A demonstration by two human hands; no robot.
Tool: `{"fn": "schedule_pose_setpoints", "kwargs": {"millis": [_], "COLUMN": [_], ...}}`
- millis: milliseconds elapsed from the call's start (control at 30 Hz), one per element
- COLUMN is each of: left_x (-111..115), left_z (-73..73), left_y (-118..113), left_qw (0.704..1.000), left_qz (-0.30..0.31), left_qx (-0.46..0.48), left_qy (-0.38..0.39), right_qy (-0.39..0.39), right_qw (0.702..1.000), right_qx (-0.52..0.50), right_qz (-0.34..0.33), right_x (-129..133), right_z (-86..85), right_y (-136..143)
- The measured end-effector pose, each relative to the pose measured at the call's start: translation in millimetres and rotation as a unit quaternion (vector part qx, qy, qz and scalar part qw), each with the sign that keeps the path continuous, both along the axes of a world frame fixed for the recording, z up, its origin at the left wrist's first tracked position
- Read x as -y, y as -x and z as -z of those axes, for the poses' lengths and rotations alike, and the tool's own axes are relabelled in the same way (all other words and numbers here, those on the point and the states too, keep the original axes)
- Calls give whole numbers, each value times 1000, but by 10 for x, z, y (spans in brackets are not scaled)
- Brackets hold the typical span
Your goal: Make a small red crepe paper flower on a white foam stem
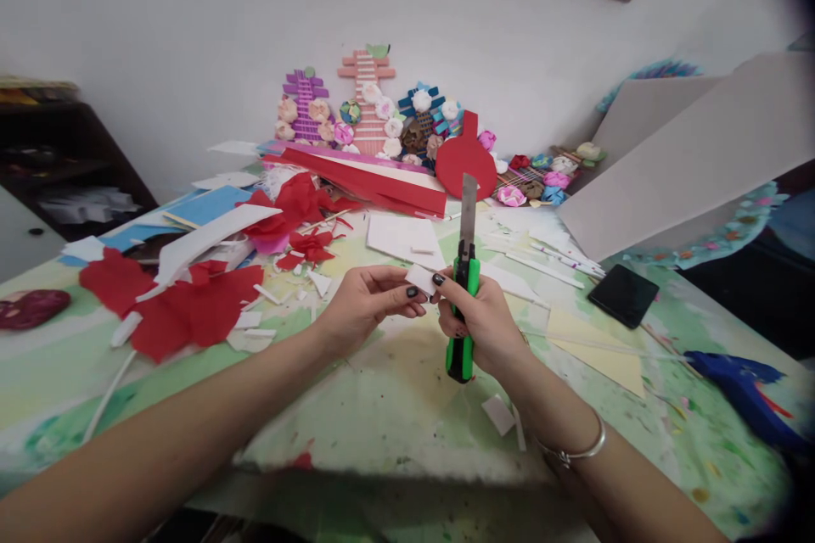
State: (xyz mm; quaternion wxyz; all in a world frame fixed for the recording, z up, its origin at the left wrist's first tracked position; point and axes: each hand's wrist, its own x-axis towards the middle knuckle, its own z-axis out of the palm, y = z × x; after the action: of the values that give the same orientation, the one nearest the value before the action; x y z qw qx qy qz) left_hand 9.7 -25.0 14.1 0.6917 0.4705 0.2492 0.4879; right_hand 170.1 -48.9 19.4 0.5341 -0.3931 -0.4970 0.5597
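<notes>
One small white piece is up above the paint-stained table, pinched by the left hand. The right hand steadies its other edge while wrapped around a green cutter, its blade upright. I'd hold the edges lightly, keeping that exposed blade angled clear of the fingertips.

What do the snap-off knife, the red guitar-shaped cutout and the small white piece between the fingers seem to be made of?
Snap-off knife: green-and-black plastic handle, smooth and moulded; blade probably steel, judging by its grey sheen.
Red guitar-shaped cutout: matte card or foam sheet, evenly coloured, clean-edged; which is unclear.
Small white piece: perhaps matte card or foam board, flat and straight-edged.
</notes>
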Motion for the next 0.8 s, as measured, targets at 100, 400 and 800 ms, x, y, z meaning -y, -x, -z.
{"fn": "schedule_pose_setpoints", "kwargs": {"millis": [100,400,800], "left_x": [-11,-17,-66], "left_z": [-5,-10,-10], "left_y": [26,44,98], "left_qw": [1000,999,988], "left_qz": [10,9,64], "left_qx": [-18,-46,-138], "left_qy": [-1,15,16], "right_qy": [21,45,87], "right_qw": [999,999,994], "right_qx": [-23,-18,38], "right_qz": [-10,-6,-46], "right_x": [-3,-14,-20], "right_z": [14,11,-28], "right_y": [-4,-18,-50]}}
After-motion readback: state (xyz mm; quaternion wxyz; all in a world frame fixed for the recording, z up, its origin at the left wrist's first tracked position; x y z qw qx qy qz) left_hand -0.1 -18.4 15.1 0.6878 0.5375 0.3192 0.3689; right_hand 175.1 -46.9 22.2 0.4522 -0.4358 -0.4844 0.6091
